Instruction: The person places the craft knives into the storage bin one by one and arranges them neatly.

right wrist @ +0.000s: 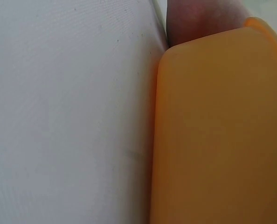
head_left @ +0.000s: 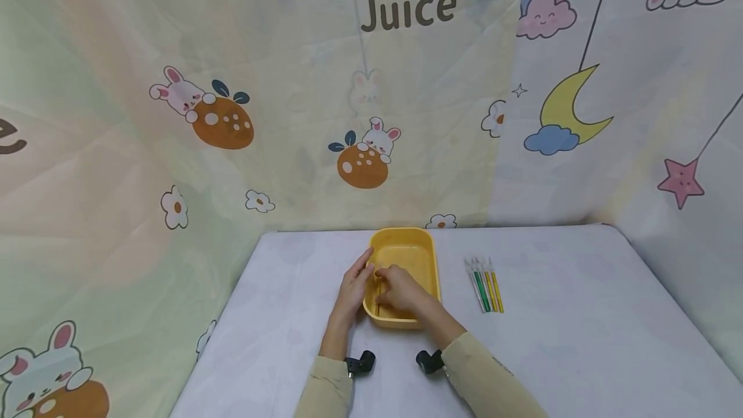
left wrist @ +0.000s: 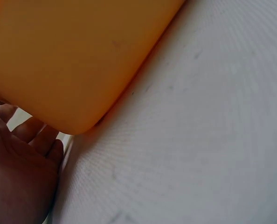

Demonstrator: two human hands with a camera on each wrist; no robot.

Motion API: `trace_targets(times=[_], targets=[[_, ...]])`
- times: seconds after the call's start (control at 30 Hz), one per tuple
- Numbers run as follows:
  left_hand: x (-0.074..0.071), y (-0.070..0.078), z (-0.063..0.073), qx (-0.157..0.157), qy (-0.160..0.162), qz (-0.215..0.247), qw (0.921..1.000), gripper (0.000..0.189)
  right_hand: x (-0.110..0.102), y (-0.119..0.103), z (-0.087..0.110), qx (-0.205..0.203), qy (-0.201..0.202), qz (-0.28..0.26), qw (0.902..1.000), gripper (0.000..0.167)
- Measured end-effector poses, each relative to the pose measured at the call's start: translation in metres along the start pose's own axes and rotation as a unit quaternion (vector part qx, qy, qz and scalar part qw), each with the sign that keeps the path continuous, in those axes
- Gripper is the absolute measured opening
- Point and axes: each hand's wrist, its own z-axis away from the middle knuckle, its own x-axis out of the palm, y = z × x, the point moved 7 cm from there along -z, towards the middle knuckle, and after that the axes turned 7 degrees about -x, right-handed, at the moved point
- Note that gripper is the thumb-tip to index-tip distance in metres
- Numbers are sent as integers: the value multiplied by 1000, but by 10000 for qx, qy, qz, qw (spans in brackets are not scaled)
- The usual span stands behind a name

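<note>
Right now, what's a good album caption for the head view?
Left hand holding yellow tray, right hand dipping inside, slim coloured sticks lying nearby.

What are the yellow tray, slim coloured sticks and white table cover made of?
The tray looks like smooth, satin plastic: even colour, rounded corners, moulded rim. The table cover seems a matt fabric, judging by its fine weave-like texture. The slim sticks, brightly coloured, could be plastic or painted wood; too small to tell.
</note>
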Motion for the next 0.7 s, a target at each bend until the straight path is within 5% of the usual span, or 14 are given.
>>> trace_targets(times=[0.4, 0.7], targets=[[0, 0, 0, -37, -5, 63, 10000, 45, -13, 4, 5, 278, 169, -211, 9992, 57], [1, -2, 0, -105, -21, 7, 9999, 45, -38, 4, 21, 373, 630, -432, 9964, 74]])
